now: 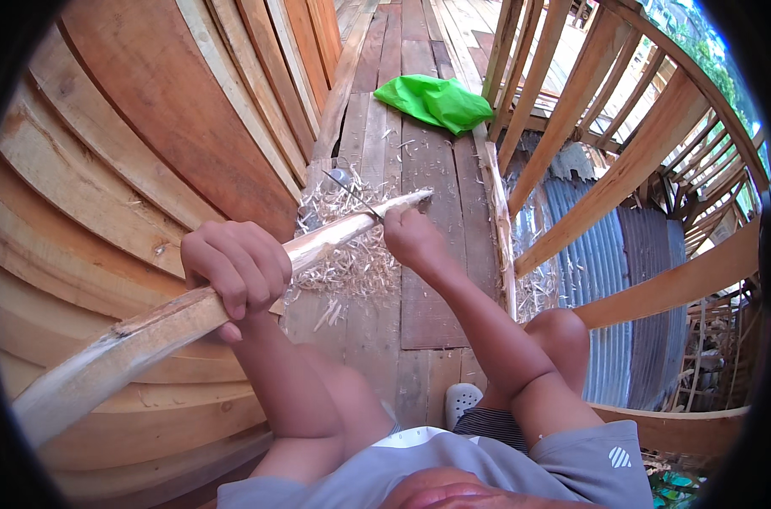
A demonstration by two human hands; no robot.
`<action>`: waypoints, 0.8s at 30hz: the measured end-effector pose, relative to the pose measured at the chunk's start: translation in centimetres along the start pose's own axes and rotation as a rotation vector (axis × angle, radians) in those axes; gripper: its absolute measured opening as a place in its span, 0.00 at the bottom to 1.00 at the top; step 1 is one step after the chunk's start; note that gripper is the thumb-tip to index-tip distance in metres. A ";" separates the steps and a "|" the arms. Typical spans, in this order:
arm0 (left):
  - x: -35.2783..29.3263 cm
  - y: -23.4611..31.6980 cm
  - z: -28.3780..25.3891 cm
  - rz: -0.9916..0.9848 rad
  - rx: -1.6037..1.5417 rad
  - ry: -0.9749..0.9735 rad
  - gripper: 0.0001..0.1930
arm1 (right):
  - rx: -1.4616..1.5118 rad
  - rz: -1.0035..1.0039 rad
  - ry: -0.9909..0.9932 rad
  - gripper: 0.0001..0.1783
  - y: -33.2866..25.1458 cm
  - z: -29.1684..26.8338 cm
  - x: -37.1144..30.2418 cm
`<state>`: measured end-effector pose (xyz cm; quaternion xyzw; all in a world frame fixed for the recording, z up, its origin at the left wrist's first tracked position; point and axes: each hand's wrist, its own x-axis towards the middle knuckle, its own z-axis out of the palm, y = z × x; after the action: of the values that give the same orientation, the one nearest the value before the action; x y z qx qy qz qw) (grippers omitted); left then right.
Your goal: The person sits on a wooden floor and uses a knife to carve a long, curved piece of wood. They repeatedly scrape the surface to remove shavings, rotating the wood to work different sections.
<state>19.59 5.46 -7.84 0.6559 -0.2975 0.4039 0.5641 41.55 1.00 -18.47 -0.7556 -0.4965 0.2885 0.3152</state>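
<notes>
A long pale piece of wood [148,338] runs slantwise from the lower left up to a narrower whittled end near the middle. Wrapped round its thicker part is my left hand [237,270], fingers closed over the top. Close to the thin end, my right hand [411,237] is closed on a knife, its handle hidden in the fist. The knife's narrow dark blade [351,192] crosses the wood, pointing up and left. Curled wood shavings [360,263] lie heaped on the plank floor [428,297] beneath.
A bright green plastic bag [436,102] lies on the floor ahead. A plank wall [148,110] rises on the left. Wooden railing slats [614,165] stand on the right, with corrugated metal sheets [593,280] beyond them. A light clog [463,400] shows near my knee.
</notes>
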 end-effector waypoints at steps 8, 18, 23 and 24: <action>0.1 0.4 -0.4 -0.035 0.007 -0.074 0.12 | -0.026 -0.109 0.042 0.31 1.4 1.4 1.0; 0.2 0.4 -0.2 -0.060 0.013 -0.118 0.12 | -0.006 -0.119 0.026 0.32 1.9 0.6 1.4; -0.9 1.6 -0.5 -0.078 0.064 -0.065 0.12 | -0.112 -0.209 -0.082 0.31 -3.8 -0.5 -3.6; -1.1 1.7 -0.5 -0.085 0.066 -0.060 0.12 | -0.119 -0.219 -0.086 0.31 -4.3 -0.3 -4.0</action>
<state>17.52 5.55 -7.87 0.6979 -0.2729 0.3694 0.5496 37.93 -1.46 -14.54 -0.7011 -0.6054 0.2543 0.2779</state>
